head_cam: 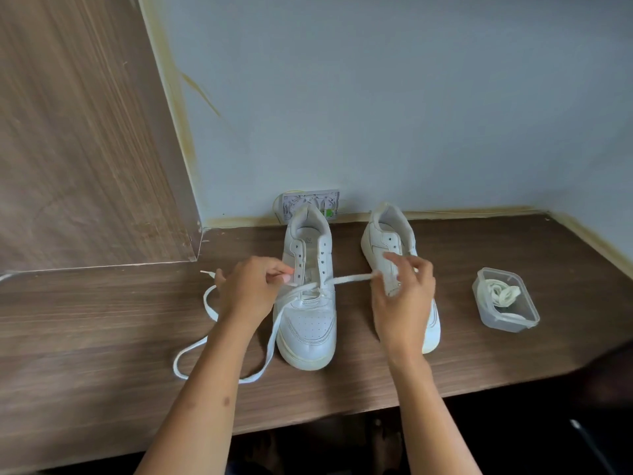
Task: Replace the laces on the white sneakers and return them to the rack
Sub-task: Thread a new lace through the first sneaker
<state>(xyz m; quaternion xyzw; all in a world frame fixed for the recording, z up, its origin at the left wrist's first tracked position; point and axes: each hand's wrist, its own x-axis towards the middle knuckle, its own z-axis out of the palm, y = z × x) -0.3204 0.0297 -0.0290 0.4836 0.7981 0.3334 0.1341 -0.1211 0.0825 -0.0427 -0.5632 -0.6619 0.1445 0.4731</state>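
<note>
Our left hand [248, 289] and right hand [404, 286] each pinch the white lace [349, 278], stretched taut across the left sneaker [308, 303] between them.

One view only, head-worn cam, wide-angle. Looks fwd and down from above the desk [102, 320]; near edge of desktop runs across lower frame, dark space under it at bottom. Faces the blue-grey wall [411, 97] straight ahead, wood side panel [75, 132] on the left. Close range: both forearms enter from bottom of frame, left hand [250, 289] and right hand [404, 293] sit mid-frame, near centre. Edges bow w/ lens distortion. No 2nd view, so no shared area to report.
</note>
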